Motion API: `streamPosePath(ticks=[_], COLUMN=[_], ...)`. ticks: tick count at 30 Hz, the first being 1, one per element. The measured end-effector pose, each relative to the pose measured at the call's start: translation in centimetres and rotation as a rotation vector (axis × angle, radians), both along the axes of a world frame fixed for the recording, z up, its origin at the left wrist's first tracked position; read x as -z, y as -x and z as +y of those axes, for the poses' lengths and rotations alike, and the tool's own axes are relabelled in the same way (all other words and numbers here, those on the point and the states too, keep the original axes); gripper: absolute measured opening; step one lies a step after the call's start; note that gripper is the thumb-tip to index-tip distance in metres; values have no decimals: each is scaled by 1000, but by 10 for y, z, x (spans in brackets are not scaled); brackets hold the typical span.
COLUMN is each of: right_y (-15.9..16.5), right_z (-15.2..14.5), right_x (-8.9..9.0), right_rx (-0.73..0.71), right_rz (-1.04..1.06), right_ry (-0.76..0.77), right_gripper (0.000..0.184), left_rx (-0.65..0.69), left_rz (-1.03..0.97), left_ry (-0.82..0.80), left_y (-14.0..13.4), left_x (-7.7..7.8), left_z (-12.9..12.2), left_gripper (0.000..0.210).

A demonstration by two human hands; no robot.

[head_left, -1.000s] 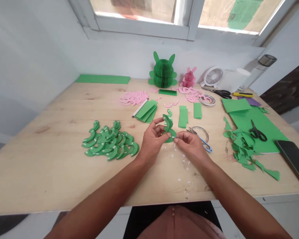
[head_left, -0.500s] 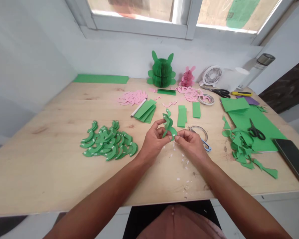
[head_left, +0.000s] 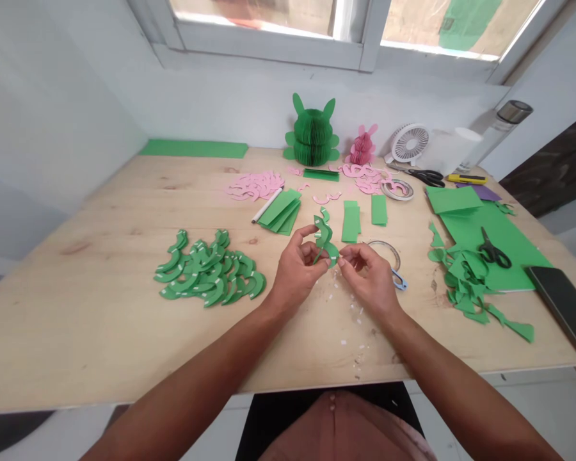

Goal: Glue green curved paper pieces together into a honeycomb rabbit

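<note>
A folded, wavy green paper cutout (head_left: 324, 238) with small white tape tabs stands between my hands over the middle of the table. My left hand (head_left: 295, 266) pinches its lower left part between thumb and fingers. The fingertips of my right hand (head_left: 368, 272) are closed in a pinch at its lower right edge, beside a white tab. Just behind it lies a small green paper piece (head_left: 324, 213). Left of my hands is a heap of similar green paper cutouts (head_left: 211, 272) with white tabs. Tiny white scraps (head_left: 344, 342) are scattered below my hands.
Past my right hand lie a tape roll (head_left: 397, 250) and a blue-handled tool (head_left: 400, 280). Green paper scraps (head_left: 465, 282), black scissors (head_left: 493, 250) and a phone (head_left: 561, 307) are at right. Behind are pink cutouts (head_left: 256, 184), a green paper figure (head_left: 313, 137) and a fan (head_left: 409, 143).
My right fingertips have shifted slightly right, from over the lower tab to the cutout's edge. The cutout is turned a little in my left hand, and the view has tilted slightly.
</note>
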State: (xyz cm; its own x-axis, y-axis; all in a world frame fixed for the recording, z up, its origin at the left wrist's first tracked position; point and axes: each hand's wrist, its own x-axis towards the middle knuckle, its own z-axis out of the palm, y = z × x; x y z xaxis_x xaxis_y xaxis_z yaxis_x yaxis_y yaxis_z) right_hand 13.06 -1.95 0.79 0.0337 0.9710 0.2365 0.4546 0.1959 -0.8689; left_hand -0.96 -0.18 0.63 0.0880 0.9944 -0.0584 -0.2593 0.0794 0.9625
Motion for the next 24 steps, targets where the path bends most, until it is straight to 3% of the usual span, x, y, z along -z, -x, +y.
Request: streamPosePath(ticks=[19, 24], right_y=[-1, 0], right_z=[-1, -2], right_x=[11, 11], right_rx=[69, 31], right_rz=[-506, -621], right_ry=[-426, -508], right_gripper=[8, 7], left_rx=[-21, -24], left_rz=[224, 241], left_ry=[-119, -115], left_y=[-2, -4], left_x=[4, 6], left_z=[-4, -3], left_gripper=[60, 62])
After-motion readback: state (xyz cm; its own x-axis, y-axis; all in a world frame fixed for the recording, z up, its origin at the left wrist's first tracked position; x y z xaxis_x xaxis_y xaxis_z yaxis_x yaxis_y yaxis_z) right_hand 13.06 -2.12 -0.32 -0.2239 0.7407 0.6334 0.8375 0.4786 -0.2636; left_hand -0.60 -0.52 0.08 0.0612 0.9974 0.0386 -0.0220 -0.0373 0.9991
